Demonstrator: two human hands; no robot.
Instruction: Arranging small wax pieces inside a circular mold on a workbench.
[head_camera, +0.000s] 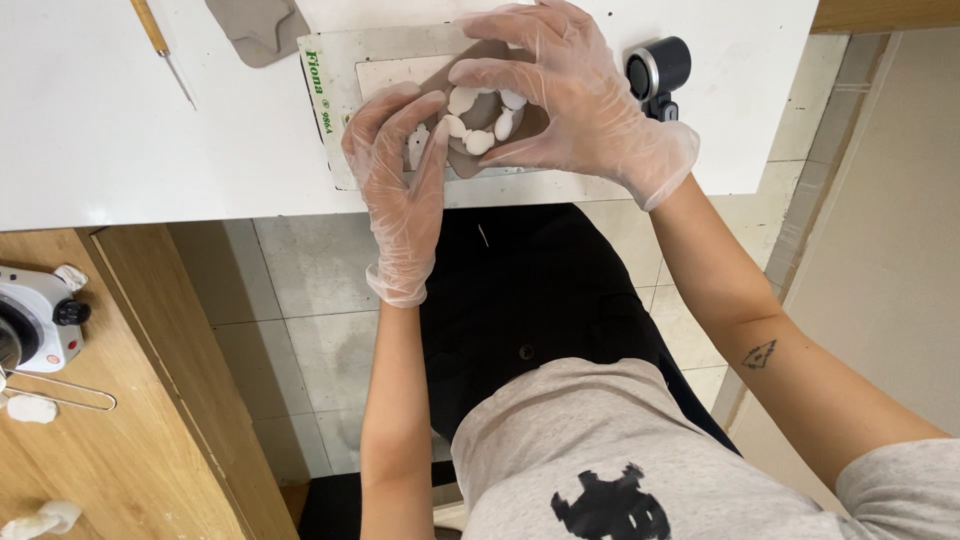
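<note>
Both gloved hands work at the desk's (120, 120) near edge: left grip (400, 150) and right grip (560, 90) pinch a ring of white clay petals (480, 120) on a brown card (530, 125).

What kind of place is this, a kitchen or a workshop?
Probably a small craft workshop: gloved hands shape white clay pieces on a cutting mat, and a thin wooden-handled tool lies on the white table.

Flat pale grey rectangular cutting mat (335, 150) lies on white table, under gloved hands. Narrow white label strip with green print (316, 88) runs down mat's left edge, standing on end. Print faces sideways. No packages, no signs, no screens anywhere else in view.
</note>
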